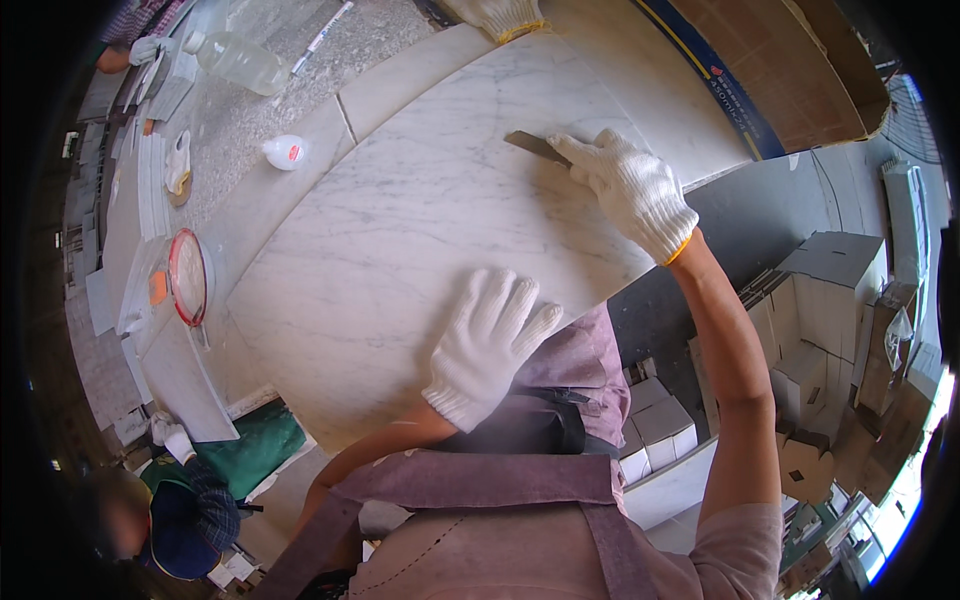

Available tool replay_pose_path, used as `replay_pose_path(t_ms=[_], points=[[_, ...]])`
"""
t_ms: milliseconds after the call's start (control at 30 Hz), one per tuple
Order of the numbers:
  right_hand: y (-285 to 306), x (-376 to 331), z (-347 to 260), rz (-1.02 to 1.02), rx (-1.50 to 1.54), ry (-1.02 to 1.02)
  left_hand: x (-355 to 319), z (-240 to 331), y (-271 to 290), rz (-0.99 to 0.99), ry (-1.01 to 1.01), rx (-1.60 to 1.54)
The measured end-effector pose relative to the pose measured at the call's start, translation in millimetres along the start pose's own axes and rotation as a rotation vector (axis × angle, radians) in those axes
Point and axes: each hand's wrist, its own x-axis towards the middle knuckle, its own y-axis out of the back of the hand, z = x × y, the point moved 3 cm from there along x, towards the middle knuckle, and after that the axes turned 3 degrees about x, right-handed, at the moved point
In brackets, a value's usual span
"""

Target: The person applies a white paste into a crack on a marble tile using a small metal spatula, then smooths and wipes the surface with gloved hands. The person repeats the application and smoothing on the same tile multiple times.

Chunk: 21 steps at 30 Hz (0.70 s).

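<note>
A large white marble slab with grey veins lies in front of me. My left hand, in a white knitted glove, rests flat on its near edge with the fingers spread. Farther off to the right, my right hand wears a matching glove with a yellow cuff. Its fingers are closed around a thin, flat metal scraper blade. The blade points left, low over the slab; whether its edge touches the stone I cannot tell. The part of the blade inside the glove is hidden.
A cardboard box stands at the far right. Leftward are a clear bottle, a marker, a small white squeeze bottle and a red-rimmed bowl. A co-worker is at lower left; another glove lies at top.
</note>
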Motion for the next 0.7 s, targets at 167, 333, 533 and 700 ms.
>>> replay_pose_path(t_ms=[167,333,533,700], points=[[-2.5,-2.8,-2.0,-0.069,0.021,-0.030,2.1,-0.1,-0.1,0.001,0.002,-0.016],[4.6,-9.3,-2.6,-0.122,0.061,0.108,2.1,1.0,0.7,0.020,-0.007,0.013],[-1.0,10.1,30.7,-0.006,0.298,-0.026,-4.3,-0.5,-3.8,-0.119,-0.010,0.072],[-2.7,5.1,30.3,-0.114,0.052,0.095,-6.3,-0.4,-6.0,-0.121,-0.011,0.071]])
